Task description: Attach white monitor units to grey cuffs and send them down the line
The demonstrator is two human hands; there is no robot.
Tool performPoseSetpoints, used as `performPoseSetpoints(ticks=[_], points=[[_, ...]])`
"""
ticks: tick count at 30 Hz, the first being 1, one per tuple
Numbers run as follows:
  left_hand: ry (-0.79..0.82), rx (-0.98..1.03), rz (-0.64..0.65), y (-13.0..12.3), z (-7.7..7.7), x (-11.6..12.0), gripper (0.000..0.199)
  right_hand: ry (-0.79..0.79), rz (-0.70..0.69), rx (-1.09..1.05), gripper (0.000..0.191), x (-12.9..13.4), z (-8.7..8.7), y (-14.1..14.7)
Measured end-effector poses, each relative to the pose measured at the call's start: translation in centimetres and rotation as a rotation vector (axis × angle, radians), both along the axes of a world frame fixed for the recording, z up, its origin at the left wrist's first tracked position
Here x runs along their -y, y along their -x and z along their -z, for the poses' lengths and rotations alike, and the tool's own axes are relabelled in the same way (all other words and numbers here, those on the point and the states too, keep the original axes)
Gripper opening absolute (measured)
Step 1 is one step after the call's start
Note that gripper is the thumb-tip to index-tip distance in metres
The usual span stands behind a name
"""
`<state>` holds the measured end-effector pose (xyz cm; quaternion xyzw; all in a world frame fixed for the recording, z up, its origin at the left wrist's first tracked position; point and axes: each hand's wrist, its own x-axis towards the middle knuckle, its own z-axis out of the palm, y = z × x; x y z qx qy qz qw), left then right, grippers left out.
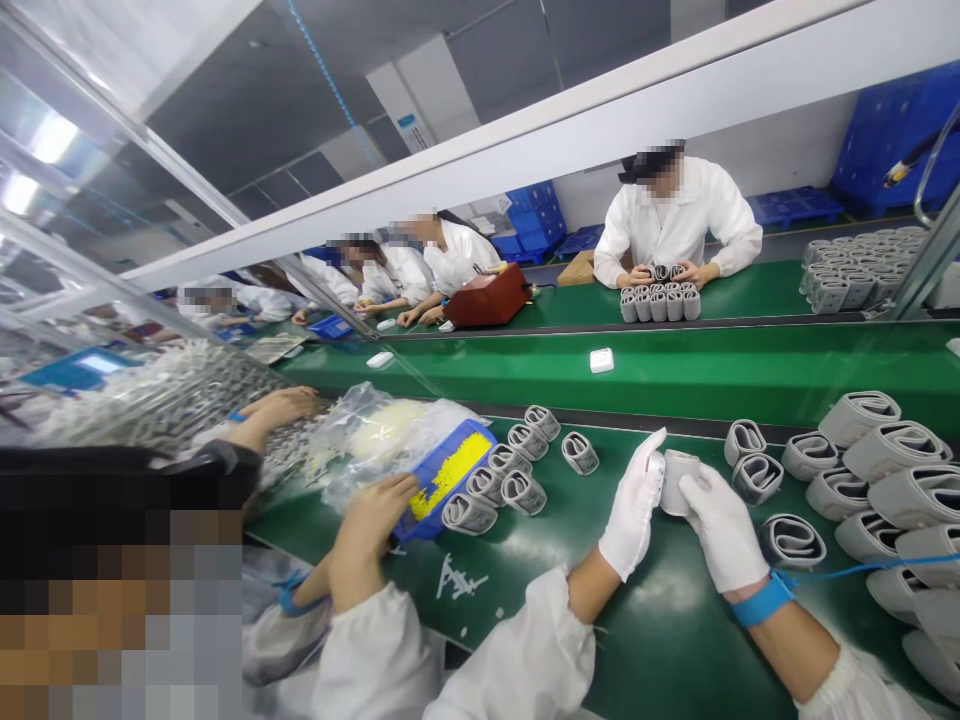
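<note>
A grey rolled cuff (679, 484) is held upright above the green table (637, 640), between my two white-gloved hands. My right hand (724, 530) is closed round its right side, with a blue band at the wrist. On the cuff's left, my left hand (632, 510) has its fingers stretched up and together, pressed round a small white device (655, 482) that sits close to the cuff. Several more grey rolled cuffs (796, 541) stand to the right of my hands, and one loose cuff (580, 453) stands to the left.
Left of me a person's bare hand (379, 520) is at a blue tray (431, 522) of yellow pieces, beside a plastic bag (367, 430) and several cuffs. Beyond runs a green conveyor (510, 365) carrying a white device (601, 360). A person opposite handles cuffs. A blue cord crosses at right.
</note>
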<state>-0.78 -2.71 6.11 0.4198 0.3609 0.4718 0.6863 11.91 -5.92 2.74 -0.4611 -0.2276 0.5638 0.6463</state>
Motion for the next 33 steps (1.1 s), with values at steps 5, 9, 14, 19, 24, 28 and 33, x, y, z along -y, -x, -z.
performPoseSetpoints(ticks=[5, 9, 14, 19, 24, 28, 33], points=[[-0.286, -0.071, -0.041, 0.1, 0.6, 0.2, 0.067, 0.002, 0.036, 0.134, 0.061, 0.0, 0.1, 0.0], [-0.350, -0.104, -0.047, -0.1, 1.5, 0.2, 0.068, -0.001, 0.062, 0.199, 0.055, 0.1, -0.6, 0.1], [-0.173, -0.090, -0.055, -0.3, 3.1, -1.0, 0.066, 0.103, 0.151, 0.370, 0.062, 0.1, -1.2, 0.2], [-0.108, -0.204, 0.027, 0.6, 3.3, -2.0, 0.066, -0.014, 0.128, 0.541, 0.059, 0.2, -1.7, -0.7], [0.027, -0.195, 0.221, 1.1, 2.5, -2.6, 0.064, -0.197, 0.071, 0.663, 0.047, 0.4, -1.7, -1.9], [0.102, -0.087, 0.205, 1.6, 2.2, -2.6, 0.044, -0.288, -0.015, 0.708, 0.048, 0.5, -1.5, -2.5], [0.077, -0.081, 0.169, 3.1, 1.5, -1.9, 0.041, -0.303, -0.150, 0.758, 0.055, 0.7, -1.3, -2.6]])
